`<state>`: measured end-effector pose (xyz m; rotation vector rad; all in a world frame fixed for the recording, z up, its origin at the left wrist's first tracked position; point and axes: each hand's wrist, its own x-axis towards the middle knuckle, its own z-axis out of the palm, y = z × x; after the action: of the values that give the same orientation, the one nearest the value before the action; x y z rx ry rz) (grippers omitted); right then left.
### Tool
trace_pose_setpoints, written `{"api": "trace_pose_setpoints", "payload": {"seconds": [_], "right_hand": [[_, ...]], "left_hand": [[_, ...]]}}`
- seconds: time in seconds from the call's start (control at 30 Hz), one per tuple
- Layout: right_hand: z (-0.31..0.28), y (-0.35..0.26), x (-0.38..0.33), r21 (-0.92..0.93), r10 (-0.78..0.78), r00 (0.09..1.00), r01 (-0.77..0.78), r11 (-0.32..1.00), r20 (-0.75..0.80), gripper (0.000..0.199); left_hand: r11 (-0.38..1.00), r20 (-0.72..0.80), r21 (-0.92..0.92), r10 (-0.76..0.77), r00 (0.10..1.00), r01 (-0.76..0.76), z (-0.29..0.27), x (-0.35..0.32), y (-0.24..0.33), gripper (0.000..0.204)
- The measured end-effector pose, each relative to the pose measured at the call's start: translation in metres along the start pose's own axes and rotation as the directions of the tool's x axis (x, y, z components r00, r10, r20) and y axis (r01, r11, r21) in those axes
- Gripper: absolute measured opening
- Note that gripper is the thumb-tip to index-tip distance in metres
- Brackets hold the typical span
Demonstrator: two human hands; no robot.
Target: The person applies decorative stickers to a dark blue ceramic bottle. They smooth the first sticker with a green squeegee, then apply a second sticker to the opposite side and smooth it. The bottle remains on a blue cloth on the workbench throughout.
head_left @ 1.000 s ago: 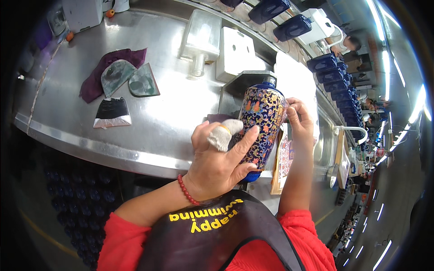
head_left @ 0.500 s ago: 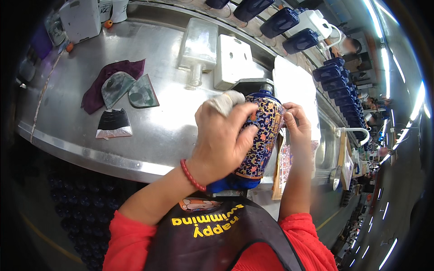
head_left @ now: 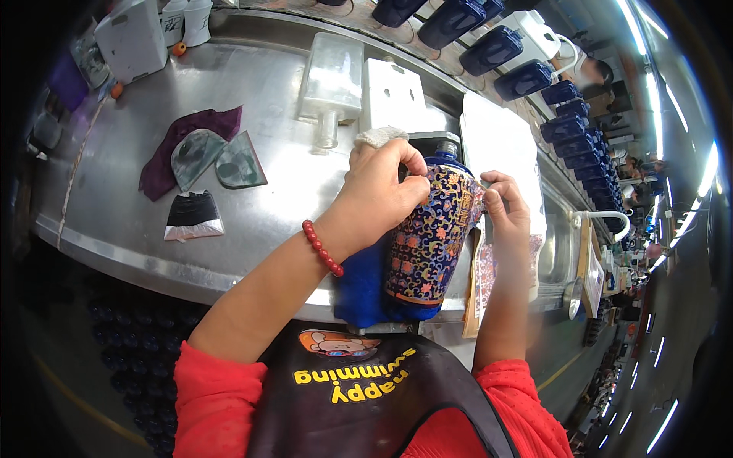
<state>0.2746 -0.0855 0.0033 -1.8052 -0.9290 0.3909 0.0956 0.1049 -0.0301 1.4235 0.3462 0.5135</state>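
A tall blue vase [head_left: 431, 244] with a dense floral pattern stands on a blue cloth [head_left: 359, 290] at the near edge of a steel bench [head_left: 267, 206]. My left hand [head_left: 378, 195] rests on the vase's shoulder, gripping a small white cloth pad [head_left: 379, 137] that sticks out above the fingers. My right hand [head_left: 504, 206] touches the vase's right side near the neck, its fingers pinched together at the edge of the pattern. A red bead bracelet [head_left: 321, 248] circles my left wrist.
Curved grey scrapers [head_left: 217, 156] lie on a purple rag [head_left: 164, 160] at the bench's left, with a black and white piece [head_left: 193, 215] nearer me. White moulds [head_left: 332, 72] stand behind. Patterned sheets [head_left: 481, 278] lie right of the vase. Several dark blue vases [head_left: 527, 76] line the back.
My left hand with the white pad has slid up from the vase's belly to its shoulder and neck. The vase now stands more upright. My right hand stays at its right side.
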Motion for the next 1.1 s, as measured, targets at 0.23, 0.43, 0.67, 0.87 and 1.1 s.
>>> {"api": "trace_pose_setpoints", "payload": {"seconds": [0.23, 0.43, 0.67, 0.87, 1.1], "right_hand": [[0.000, 0.000, 0.000, -0.005, -0.046, 0.999, 0.046, 0.999, -0.014, 0.020], [-0.004, -0.002, -0.002, -0.014, 0.030, 1.000, -0.030, 0.999, -0.003, 0.023], [-0.001, 0.001, 0.000, -0.034, -0.059, 0.998, 0.059, 0.998, -0.022, 0.023], [0.000, -0.002, -0.001, -0.054, -0.041, 0.999, 0.039, 0.998, -0.032, 0.023], [-0.003, -0.006, -0.003, -0.081, -0.037, 0.999, 0.033, 0.996, -0.037, 0.024]], "left_hand": [[0.998, -0.005, -0.062, -0.005, 1.000, 0.004, 0.001, 0.003, -0.006, 0.016], [0.992, 0.018, 0.101, -0.072, 0.997, 0.070, -0.002, 0.004, 0.002, 0.011], [0.998, 0.000, 0.007, 0.056, 0.998, -0.056, 0.001, 0.009, 0.000, 0.012], [0.996, -0.158, -0.009, 0.088, 0.984, -0.090, 0.009, 0.011, -0.016, 0.015], [0.993, -0.160, 0.049, 0.113, 0.981, -0.107, 0.004, 0.005, -0.008, 0.015]]}}
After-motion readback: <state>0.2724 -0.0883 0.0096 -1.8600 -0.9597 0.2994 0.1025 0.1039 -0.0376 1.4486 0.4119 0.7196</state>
